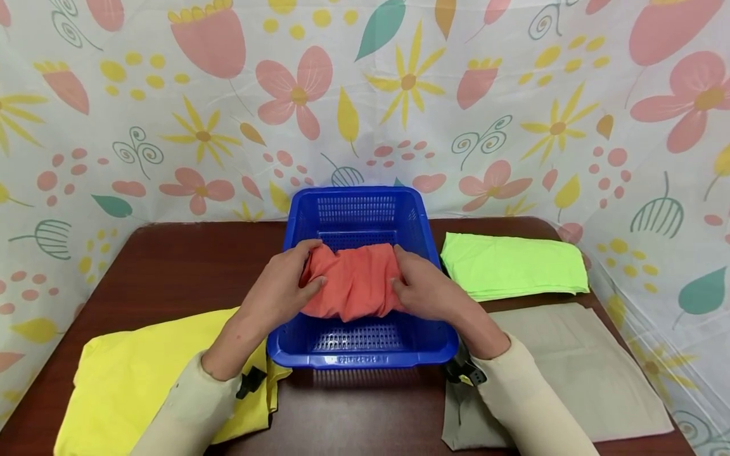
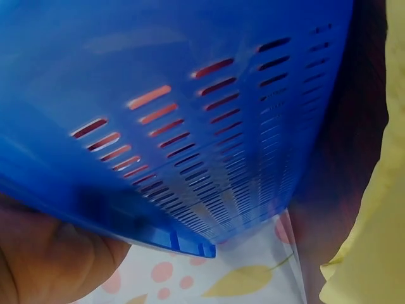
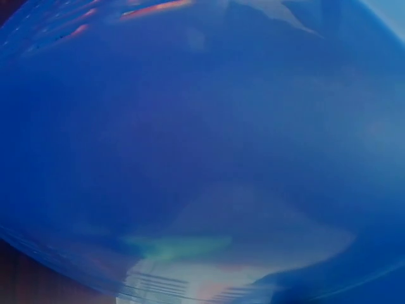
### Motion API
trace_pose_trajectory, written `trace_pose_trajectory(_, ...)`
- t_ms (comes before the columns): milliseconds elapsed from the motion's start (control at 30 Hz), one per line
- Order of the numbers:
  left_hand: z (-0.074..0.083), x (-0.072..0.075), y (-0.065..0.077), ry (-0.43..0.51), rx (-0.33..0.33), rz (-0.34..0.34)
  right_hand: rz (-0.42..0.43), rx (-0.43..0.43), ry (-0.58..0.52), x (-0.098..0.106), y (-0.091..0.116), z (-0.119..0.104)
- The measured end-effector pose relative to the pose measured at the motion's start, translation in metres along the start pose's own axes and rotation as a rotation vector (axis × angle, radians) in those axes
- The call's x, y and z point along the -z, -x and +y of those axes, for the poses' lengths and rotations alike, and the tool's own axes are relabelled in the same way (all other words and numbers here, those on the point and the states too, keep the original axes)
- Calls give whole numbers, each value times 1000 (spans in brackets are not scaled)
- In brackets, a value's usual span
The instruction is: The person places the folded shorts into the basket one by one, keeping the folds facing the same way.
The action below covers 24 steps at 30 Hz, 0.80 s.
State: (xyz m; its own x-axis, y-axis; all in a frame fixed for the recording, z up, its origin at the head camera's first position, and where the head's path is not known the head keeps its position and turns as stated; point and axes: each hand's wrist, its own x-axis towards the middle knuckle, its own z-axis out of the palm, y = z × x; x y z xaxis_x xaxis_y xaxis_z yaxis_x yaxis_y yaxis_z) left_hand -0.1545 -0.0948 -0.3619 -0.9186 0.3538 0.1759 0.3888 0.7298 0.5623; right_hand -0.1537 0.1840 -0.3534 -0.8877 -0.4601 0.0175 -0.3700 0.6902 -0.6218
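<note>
A folded coral-red cloth (image 1: 356, 282) is held inside the blue plastic basket (image 1: 362, 361), one hand at each end of it. My left hand (image 1: 285, 282) grips the cloth's left side, thumb on top. At the opposite side my right hand (image 1: 428, 285) grips it the same way. In the left wrist view, red shows through the slots of the basket wall (image 2: 209, 145), and part of the left hand (image 2: 57, 259) appears at the lower left. Basket wall (image 3: 202, 126) fills nearly all of the right wrist view, where the right hand does not show.
Left of the basket lies a yellow cloth (image 1: 137, 380) on the dark brown table (image 1: 353, 411). To the right are a folded neon-green cloth (image 1: 513, 266) and a grey-beige cloth (image 1: 570, 367). A flower-patterned curtain (image 1: 365, 95) hangs behind the table.
</note>
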Motion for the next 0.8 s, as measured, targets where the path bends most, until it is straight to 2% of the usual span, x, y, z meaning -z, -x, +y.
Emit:
trace_pose_trajectory(200, 2, -1, 0, -51, -19, 7, -19, -25, 77, -2, -2, -1)
trace_pose_trajectory(367, 2, -2, 0, -71, -62, 26, 16, -45, 97, -5, -3, -4)
trace_pose_trajectory(600, 0, -7, -2, -62, -63, 41, 51, -86, 250, -9, -1, -7)
trace_pose_trajectory(800, -1, -10, -1, -91, -76, 53, 62, -126, 258, -13, -2, -9)
